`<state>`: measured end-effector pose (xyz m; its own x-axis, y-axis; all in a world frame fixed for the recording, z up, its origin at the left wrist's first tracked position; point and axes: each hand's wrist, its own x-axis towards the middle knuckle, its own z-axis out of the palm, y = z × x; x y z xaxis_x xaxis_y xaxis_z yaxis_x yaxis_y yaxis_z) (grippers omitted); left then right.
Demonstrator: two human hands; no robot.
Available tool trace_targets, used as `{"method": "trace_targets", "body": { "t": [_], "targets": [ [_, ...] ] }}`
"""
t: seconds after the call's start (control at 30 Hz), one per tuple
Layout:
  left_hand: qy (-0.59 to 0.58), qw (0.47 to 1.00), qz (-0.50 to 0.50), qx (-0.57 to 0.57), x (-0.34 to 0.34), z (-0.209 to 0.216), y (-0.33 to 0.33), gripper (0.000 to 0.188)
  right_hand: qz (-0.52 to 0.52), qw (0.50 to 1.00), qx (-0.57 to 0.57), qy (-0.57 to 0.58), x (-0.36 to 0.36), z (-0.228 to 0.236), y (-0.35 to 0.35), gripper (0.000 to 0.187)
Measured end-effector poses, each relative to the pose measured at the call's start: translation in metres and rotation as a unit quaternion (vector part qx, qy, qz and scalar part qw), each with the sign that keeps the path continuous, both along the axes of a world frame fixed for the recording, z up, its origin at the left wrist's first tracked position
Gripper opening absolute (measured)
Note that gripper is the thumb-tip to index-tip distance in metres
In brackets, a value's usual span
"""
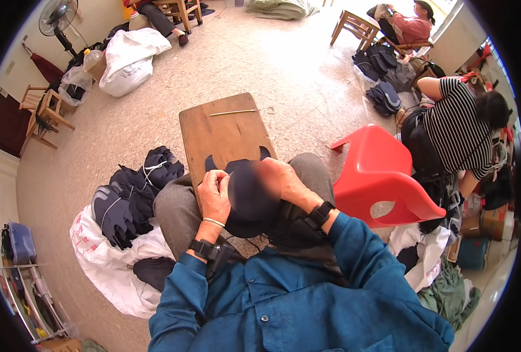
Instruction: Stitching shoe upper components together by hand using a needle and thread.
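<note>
A dark navy fabric piece (250, 202) with a rounded body lies between my hands, over my lap at the near end of a small wooden board (225, 126). Dark pointed tips stick up beyond it on the board. My left hand (215, 196) pinches its left edge between thumb and fingers. On the far right edge my right hand (290, 183) is closed on the same piece; a blurred patch covers some of its fingertips. Farther off on the board rests a thin stick-like tool (232, 112), touched by neither hand.
Tied bundles of navy pieces (119, 202) lie on a white sack (87, 258) to my left. A red plastic chair (378, 176) stands close on my right. Beyond it a person in a striped top (457, 126) bends over. A white bag (132, 56) sits at the far left.
</note>
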<state>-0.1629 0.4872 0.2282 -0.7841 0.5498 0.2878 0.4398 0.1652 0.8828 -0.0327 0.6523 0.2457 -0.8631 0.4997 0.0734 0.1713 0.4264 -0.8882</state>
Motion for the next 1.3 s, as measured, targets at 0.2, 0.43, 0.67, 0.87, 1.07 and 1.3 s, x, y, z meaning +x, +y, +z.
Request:
{"method": "trace_targets", "body": {
  "t": [0.2,0.43,0.67,0.87,1.07,1.3],
  "targets": [
    [-0.014,1.0,-0.004,-0.019,0.005,0.013,-0.007,0.005,-0.009,0.989,-0.15,0.014,0.002,0.013,0.004,0.013],
    [0.022,0.999,0.001,0.035,0.0,0.004,-0.015,0.01,0.027,0.992,0.124,-0.008,0.011,0.019,-0.02,0.016],
    [-0.011,1.0,-0.001,-0.017,0.002,0.0,-0.023,0.007,0.093,0.982,0.163,0.009,0.006,0.019,-0.032,0.018],
    [0.009,1.0,-0.006,-0.01,0.002,-0.002,-0.019,0.003,0.102,0.972,0.213,-0.002,0.001,0.009,-0.029,0.013],
    [-0.101,0.994,-0.016,0.024,0.0,0.002,-0.022,0.005,0.059,0.979,0.196,0.015,-0.001,0.017,-0.035,0.006],
    [-0.047,0.999,0.0,-0.009,0.001,-0.003,-0.017,0.004,0.096,0.967,0.234,0.021,-0.008,0.007,-0.06,0.007]
  ]
}}
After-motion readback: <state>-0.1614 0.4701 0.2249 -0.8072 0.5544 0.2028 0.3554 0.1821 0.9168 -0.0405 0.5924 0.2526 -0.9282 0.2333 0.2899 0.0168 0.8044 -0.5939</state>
